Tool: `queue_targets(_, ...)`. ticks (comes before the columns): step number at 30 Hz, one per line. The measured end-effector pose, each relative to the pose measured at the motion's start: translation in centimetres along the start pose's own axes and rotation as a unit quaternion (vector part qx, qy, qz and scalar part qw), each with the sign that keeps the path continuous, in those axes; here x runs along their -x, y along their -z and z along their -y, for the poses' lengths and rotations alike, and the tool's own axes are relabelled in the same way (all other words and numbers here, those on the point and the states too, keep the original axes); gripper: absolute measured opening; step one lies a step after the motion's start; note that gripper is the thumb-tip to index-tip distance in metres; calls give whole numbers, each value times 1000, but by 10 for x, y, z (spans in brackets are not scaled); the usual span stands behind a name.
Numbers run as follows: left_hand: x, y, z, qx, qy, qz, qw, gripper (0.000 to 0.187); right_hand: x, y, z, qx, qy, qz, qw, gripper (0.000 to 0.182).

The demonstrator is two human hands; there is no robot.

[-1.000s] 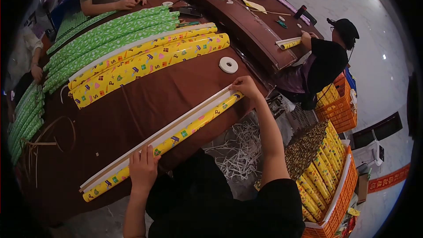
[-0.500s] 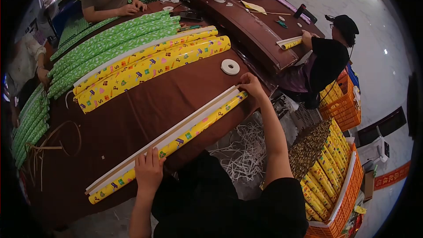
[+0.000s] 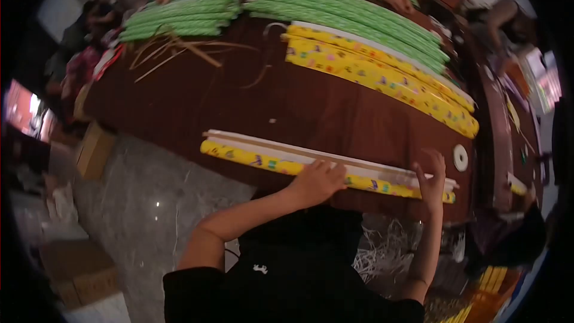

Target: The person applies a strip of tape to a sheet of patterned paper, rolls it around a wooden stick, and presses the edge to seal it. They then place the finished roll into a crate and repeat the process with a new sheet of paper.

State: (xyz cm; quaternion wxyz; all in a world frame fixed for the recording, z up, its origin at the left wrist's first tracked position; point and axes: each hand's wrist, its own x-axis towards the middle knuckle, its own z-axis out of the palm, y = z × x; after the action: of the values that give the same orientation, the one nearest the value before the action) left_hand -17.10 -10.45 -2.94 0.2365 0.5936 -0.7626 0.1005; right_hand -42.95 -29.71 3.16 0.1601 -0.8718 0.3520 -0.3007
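In front of me on the brown-covered table (image 3: 341, 107) lies a partly rolled sheet of yellow patterned wrapping paper (image 3: 239, 154). Its white underside shows along the far edge, with a thin tan strip running down it. My left hand (image 3: 318, 183) lies over the middle of the roll, fingers flat on the paper. At the roll's right end is my right hand (image 3: 431, 180), thumb and fingers spread apart with nothing gripped between them. Beyond that hand, a white tape roll (image 3: 460, 158) rests near the table's right side.
Farther back lie more yellow wrapping paper rolls (image 3: 382, 81) and stacks of green rolls (image 3: 347, 9). Loose tan strips (image 3: 179, 51) are tangled at the back left. White paper scraps (image 3: 385, 251) are heaped below the table edge. Other people's hands (image 3: 399, 1) work across the table.
The view has swung left. My left hand has moved along the roll from near its left end to the middle. My right hand's fingers have spread from a pinch at the right end.
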Motion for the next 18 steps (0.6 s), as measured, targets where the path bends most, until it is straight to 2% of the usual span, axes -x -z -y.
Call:
queue_targets(1,0,-1,1,-14,-20,-36,999,40,-5,-12,18,30,26,55,998,37)
queue_targets(3,2,-5,-1,-9,-4,-43,999,40,-15,-33,35,23,69,169,983,45)
queue_targets(4,3,-4,-3,2,11,-34,999,39,-20,-40,46,28,72,220,972,48)
queue_targets(5,4,-4,-4,-8,23,-36,999,39,-28,-43,53,23,86,224,970,48)
queue_targets(7,5,-6,-5,-11,6,-40,999,41,-38,-48,63,63,68,352,931,50)
queue_targets(8,7,-6,-6,-22,4,-39,999,42,-40,-53,62,14,107,319,942,38)
queue_targets(9,8,-6,-7,-28,8,-39,999,42,-42,-56,60,10,113,319,941,38)
queue_targets(11,8,-6,-7,-17,8,-50,999,44,-47,-66,57,-115,59,397,909,23)
queue_targets(13,8,-10,-6,-3,12,-67,998,48,-51,-66,60,-81,112,390,910,20)
queue_targets(14,9,-15,-3,-10,2,-64,998,50,-50,-66,59,-89,96,389,912,21)
queue_targets(15,6,-8,-3,0,-1,-100,995,47,-50,-66,60,-96,79,388,913,22)
queue_targets(16,7,-10,-2,0,-1,-84,996,46,-53,-66,60,-101,92,383,914,22)
queue_targets(17,8,-13,-3,5,-1,-68,998,45,-54,-63,59,-89,63,411,905,19)
queue_targets(18,8,-12,-3,6,2,-89,996,43,-55,-61,59,-75,31,437,896,18)
